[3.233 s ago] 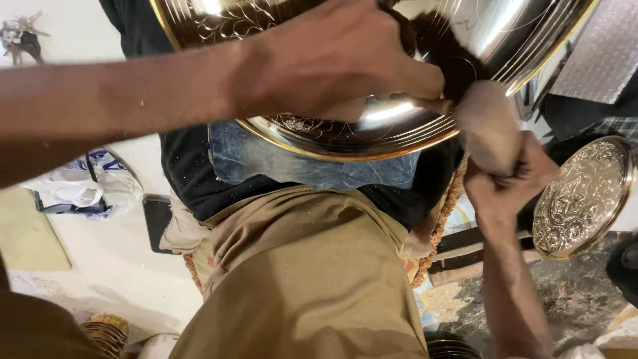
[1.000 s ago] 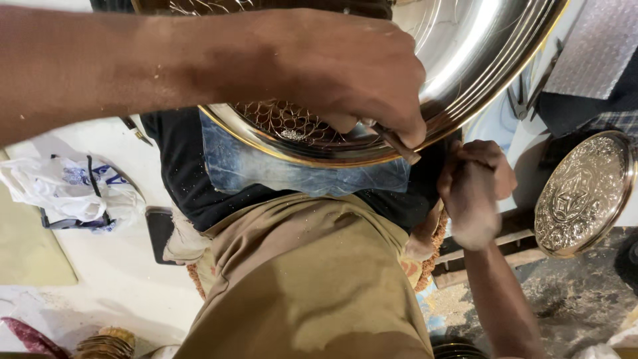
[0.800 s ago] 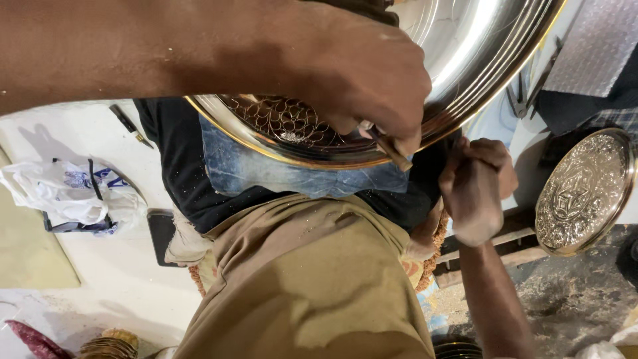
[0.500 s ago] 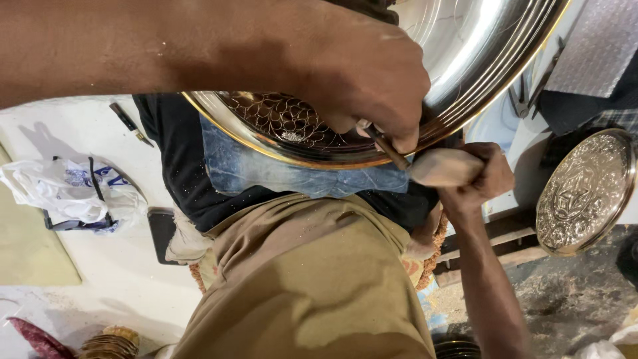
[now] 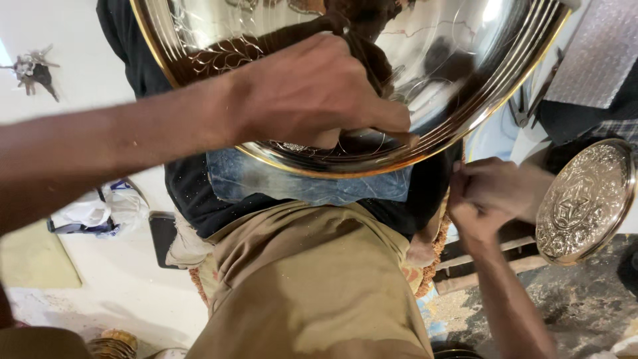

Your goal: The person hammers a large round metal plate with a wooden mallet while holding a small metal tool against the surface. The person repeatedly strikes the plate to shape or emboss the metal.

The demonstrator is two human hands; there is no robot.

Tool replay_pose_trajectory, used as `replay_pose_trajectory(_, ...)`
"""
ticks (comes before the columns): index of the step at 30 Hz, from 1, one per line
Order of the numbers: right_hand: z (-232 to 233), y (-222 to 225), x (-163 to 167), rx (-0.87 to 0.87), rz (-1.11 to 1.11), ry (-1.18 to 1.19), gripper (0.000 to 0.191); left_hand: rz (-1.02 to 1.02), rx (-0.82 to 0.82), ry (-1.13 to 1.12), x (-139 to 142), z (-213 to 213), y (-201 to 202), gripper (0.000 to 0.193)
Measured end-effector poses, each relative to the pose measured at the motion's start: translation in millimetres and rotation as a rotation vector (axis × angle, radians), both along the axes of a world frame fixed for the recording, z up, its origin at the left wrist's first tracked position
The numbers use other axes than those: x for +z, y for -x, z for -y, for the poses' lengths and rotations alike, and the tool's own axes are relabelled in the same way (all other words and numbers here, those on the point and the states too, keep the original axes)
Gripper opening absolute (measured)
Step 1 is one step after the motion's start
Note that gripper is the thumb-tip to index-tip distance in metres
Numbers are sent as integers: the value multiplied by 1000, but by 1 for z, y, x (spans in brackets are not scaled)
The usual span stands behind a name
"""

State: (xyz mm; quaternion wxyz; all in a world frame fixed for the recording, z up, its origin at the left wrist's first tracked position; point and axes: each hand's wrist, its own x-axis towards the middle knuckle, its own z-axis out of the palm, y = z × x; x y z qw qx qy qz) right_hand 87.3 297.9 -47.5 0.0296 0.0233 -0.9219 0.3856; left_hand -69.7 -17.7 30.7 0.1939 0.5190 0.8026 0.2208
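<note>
Left hand (image 5: 312, 93) is clamped on the big polished metal tray (image 5: 465, 86), fingers curled under its lower rim. Right hand (image 5: 492, 196) hangs fisted below, contents unclear; best to brace that rim firmly so the tray can't tip.

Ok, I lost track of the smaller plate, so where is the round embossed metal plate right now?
In the head view, the embossed plate stands tilted at the right edge, just beyond the right hand and below the rim of the large shiny tray.

Polished, mirror-glossy metal tray (image 5: 458, 80) showing engraved bands; embossed metal plate (image 5: 585, 199) gleaming beside matt khaki cloth trousers (image 5: 312, 292).
</note>
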Motion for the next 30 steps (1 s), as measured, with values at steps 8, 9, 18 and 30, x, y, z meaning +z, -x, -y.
replay_pose_trajectory(8, -6, 21, 47, 46, 116, -32, 11, -204, 296, -166, -16, 8, -35, 43)
replay_pose_trajectory(9, 1, 26, 55, 9, 79, 107, 10, -165, 350, -238, -19, 8, -39, 41)
replay_pose_trajectory(18, 35, 76, 120, 216, 122, -288, 21, -92, 794, -463, -31, 1, -84, 61)
replay_pose_trajectory(30, 33, 60, 118, 117, 263, 257, 13, 137, 805, -739, -22, -4, -75, 47)
